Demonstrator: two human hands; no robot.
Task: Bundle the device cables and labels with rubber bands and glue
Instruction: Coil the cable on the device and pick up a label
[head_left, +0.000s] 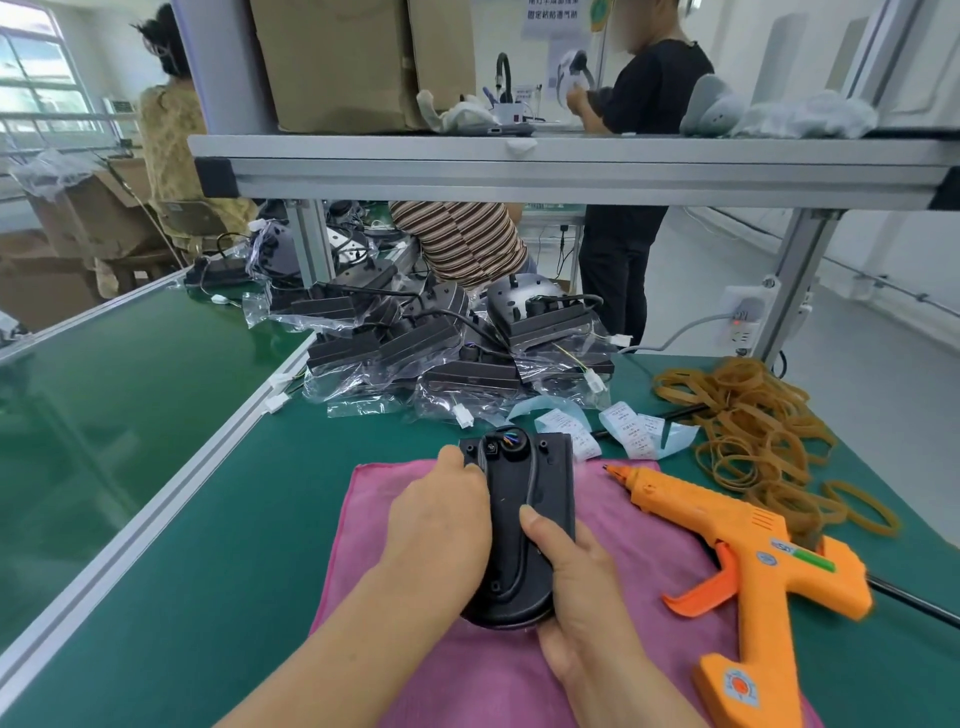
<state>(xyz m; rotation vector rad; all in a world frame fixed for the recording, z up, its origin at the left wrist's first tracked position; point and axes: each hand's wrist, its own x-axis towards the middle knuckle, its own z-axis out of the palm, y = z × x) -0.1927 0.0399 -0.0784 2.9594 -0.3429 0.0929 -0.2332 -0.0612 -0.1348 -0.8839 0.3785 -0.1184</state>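
Both hands grip device (524, 525) on cloth (649, 561): left hand (441, 525) on side, right hand (571, 587) thumb pressing cable (522, 566).

Black device (524, 525), pink cloth (639, 551), orange glue gun (753, 561), seemingly tan rubber bands (758, 426).

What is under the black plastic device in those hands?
A pink cloth, spread on the green table mat. The black plastic device hides the cloth's middle.
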